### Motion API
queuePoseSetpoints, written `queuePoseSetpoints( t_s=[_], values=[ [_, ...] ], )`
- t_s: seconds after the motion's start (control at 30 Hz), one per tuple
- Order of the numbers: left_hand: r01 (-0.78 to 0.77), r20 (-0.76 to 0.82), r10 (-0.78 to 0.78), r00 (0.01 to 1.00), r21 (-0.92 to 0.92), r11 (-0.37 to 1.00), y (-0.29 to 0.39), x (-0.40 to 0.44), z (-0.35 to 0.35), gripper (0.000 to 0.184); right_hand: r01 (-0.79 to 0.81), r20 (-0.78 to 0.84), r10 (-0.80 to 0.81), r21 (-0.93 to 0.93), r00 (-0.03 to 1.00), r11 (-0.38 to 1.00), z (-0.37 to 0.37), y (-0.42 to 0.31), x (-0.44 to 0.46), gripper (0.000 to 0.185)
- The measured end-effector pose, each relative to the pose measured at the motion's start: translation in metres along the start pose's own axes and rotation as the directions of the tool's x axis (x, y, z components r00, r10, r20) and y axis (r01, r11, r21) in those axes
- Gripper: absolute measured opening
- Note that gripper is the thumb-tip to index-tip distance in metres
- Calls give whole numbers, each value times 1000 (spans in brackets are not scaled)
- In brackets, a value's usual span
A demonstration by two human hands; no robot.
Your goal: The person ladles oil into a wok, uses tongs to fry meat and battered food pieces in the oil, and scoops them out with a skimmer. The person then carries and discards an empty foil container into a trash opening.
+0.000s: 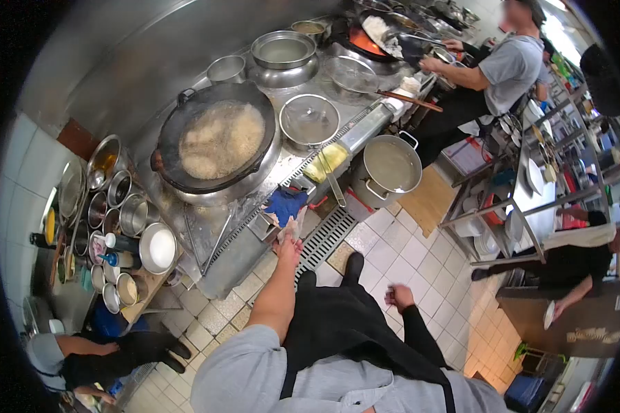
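Observation:
My left hand (289, 249) is at the front edge of the stove, its fingers closed on a pale cloth (293, 228). Beside that hangs a blue cloth (284, 205) over the edge. Behind them, a big black wok (169, 155) sits on the burner, full of bubbling, foamy liquid (222, 140). To its right a round strainer (309, 119) rests on the stove, with its long handle (335, 184) reaching over the front edge. My right hand (399, 297) hangs above the tiled floor, fingers loosely bent and apart, with nothing visible in it.
A large two-handled pot (393, 165) stands right of the stove front. Several metal bowls and a white-filled bowl (158, 248) crowd the left counter. One person (510, 69) works at another wok; others are at lower left and far right. A metal rack (530, 186) stands right.

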State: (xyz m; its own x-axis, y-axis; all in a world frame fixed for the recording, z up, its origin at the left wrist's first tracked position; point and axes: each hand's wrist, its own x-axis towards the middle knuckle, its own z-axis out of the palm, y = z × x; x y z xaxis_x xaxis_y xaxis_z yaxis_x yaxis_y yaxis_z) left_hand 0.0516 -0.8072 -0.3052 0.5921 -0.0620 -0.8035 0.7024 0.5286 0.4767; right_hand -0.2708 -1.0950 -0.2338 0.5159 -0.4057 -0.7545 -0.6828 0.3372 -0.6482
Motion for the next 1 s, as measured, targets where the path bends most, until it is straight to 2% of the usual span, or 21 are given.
queuePoseSetpoints(
  t_s=[0.03, 0.13, 0.2, 0.27, 0.3, 0.37, 0.4, 0.5, 0.6, 0.63, 0.7, 0.77, 0.8, 0.83, 0.87, 0.93, 0.97, 1.0],
  values=[
    [-75, -50, 75, 996, -8, 997, 4, -19, 5, 43, -14, 60, 10, 69, 998, 998, 17, -47, 9, 24],
    [-86, 156, 35, 987, 336, 938, -4, -14, -17, 36, -30, 298, -40, 225, 954, 974, 63, -149, 59, 38],
    [-57, 112, 5, 994, 466, 883, -10, -32, -20, 35, -73, 453, -76, 304, 888, 950, 106, -214, 63, 46],
    [-35, 73, -13, 997, 612, 790, -17, -47, -23, 39, -186, 609, -62, 335, 791, 924, 143, -280, 61, 49],
    [-31, 41, 7, 999, 618, 786, -22, -57, -27, 39, -262, 677, -39, 335, 735, 905, 156, -298, 66, 48],
    [-22, -17, 42, 999, 630, 776, -31, -78, -29, 40, -341, 821, -96, 336, 563, 878, 179, -322, 85, 46],
    [32, -89, 35, 995, 651, 758, -29, -95, -23, 46, -347, 829, -88, 324, 552, 880, 187, -326, 102, 43],
    [-91, -223, 247, 943, 542, 836, -49, -109, -24, 52, -347, 756, -2, 304, 655, 887, 198, -341, 114, 27],
    [-174, -320, 480, 817, 657, 733, -70, -110, -18, 56, -323, 728, -46, 358, 684, 876, 186, -354, 112, 24],
    [-185, -345, 542, 767, 689, 701, -74, -115, -12, 56, -258, 735, -80, 336, 673, 906, 177, -365, 102, 26],
    [-260, -307, 647, 698, 732, 629, -89, -114, -16, 50, -112, 657, -122, 303, 743, 946, 158, -386, 71, 28],
    [-336, -295, 735, 611, 744, 578, -91, -129, -2, 47, 107, 597, -186, 164, 781, 981, 140, -404, 60, 30],
    [-338, -281, 744, 606, 756, 561, -92, -132, -2, 46, 280, 555, -279, 87, 783, 956, 133, -411, 64, 30],
    [-339, -267, 752, 603, 768, 544, -94, -135, -4, 45, 439, 520, -375, 0, 767, 898, 128, -419, 70, 30],
    [-339, -251, 759, 601, 780, 527, -97, -139, -5, 44, 840, 518, -700, -70, 491, 538, 122, -431, 80, 30],
    [-306, -246, 751, 612, 802, 513, -94, -155, 3, 41, 972, 613, -766, -224, 193, 66, 112, -473, 86, 29],
    [-292, -240, 748, 618, 814, 503, -92, -160, 6, 39, 941, 662, -686, -324, 302, 101, 109, -504, 74, 28],
    [-261, -228, 726, 649, 830, 493, -92, -161, 3, 38, 946, 679, -714, -315, 167, -78, 110, -525, 67, 27]
  ],
)
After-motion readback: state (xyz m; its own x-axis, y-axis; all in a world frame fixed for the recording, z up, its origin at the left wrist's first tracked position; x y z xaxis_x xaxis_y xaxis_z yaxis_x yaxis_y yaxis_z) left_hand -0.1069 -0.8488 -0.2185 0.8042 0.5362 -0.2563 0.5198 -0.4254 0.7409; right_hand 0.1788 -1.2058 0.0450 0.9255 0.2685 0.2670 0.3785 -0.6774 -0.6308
